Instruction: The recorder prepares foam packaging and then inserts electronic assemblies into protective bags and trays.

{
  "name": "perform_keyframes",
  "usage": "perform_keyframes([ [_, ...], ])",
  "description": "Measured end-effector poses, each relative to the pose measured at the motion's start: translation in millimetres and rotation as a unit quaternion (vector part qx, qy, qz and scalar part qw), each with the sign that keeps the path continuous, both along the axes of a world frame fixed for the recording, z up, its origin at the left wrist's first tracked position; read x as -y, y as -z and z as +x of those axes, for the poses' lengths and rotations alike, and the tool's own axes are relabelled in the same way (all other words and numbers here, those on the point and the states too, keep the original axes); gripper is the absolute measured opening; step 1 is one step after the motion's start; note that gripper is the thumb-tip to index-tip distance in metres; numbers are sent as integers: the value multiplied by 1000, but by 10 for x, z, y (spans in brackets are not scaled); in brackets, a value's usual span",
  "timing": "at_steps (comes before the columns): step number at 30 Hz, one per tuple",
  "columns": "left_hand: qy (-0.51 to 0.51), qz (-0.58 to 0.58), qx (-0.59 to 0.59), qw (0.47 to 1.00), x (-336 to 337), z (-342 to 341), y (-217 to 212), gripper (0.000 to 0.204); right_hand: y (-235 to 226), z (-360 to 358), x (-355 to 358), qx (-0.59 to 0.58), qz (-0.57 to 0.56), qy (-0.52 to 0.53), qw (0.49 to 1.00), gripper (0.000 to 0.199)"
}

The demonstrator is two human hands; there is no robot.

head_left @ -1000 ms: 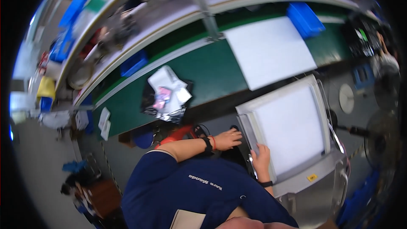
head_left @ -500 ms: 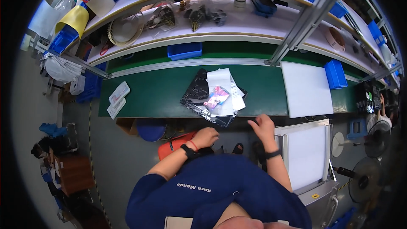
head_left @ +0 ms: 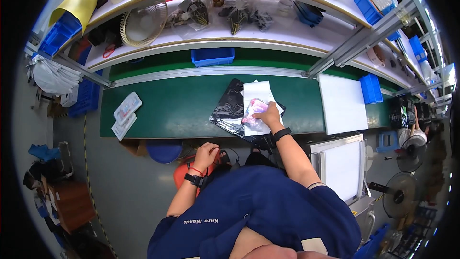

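Observation:
On the green table lies a shiny black plastic bag (head_left: 229, 108), with white paper sheets (head_left: 257, 89) over its right part. A small, pink-and-blue, glossy packet (head_left: 252, 111) rests on the sheets. My right hand (head_left: 269, 116) reaches onto the packet's right side, its thumb across the top and its fingers closed at the edge; the fingertips are partly hidden. Off the table's front edge, my left hand (head_left: 207, 155) hovers with fingers curled together and nothing visible in them. It is nearest to a red-orange object (head_left: 184, 170) below.
Two white printed packs (head_left: 127, 108) lie at the table's left. A white board (head_left: 341, 103) and blue bin (head_left: 371, 89) are on the right. Another blue bin (head_left: 213, 57) stands at the back under loaded shelves (head_left: 282, 41). A metal-framed white panel (head_left: 340, 170) stands below right.
My right hand has moved forward from the table's front edge onto the packet and closed on it. My left hand has drawn left and its fingers have curled in. The head view has shifted slightly.

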State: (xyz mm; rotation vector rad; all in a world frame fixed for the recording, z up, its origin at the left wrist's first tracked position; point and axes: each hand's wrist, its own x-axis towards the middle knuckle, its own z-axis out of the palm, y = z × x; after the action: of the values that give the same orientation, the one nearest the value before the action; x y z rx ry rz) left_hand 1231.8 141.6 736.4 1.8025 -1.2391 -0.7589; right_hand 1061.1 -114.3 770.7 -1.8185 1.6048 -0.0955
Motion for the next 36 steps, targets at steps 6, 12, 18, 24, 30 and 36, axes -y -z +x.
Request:
perform_keyframes([
  [6, -43, 0, -35, 998, 417, -161, 130, 15, -118, 68, 139, -113, 47, -60, 991, 85],
  [12, -125, -21, -32, 991, 1041, -436, 94, 37, -138, 27, 288, -130, -80, -32, 988, 110],
  [18, -110, -3, -184, 977, 1553, -718, 386, 58, 57, -111, 514, -27, 1, -176, 984, 97],
  [24, -158, -33, 20, 987, 1603, -886, 115, 51, 194, -317, 479, 265, -9, -186, 946, 62],
  [30, -117, -79, -119, 983, 1816, -1086, -168, 41, -76, -444, 525, 416, 344, -68, 839, 53],
  [36, -137, -117, -133, 975, 1924, -1045, -298, 38, -134, -574, 1204, 428, 317, 75, 843, 38],
])
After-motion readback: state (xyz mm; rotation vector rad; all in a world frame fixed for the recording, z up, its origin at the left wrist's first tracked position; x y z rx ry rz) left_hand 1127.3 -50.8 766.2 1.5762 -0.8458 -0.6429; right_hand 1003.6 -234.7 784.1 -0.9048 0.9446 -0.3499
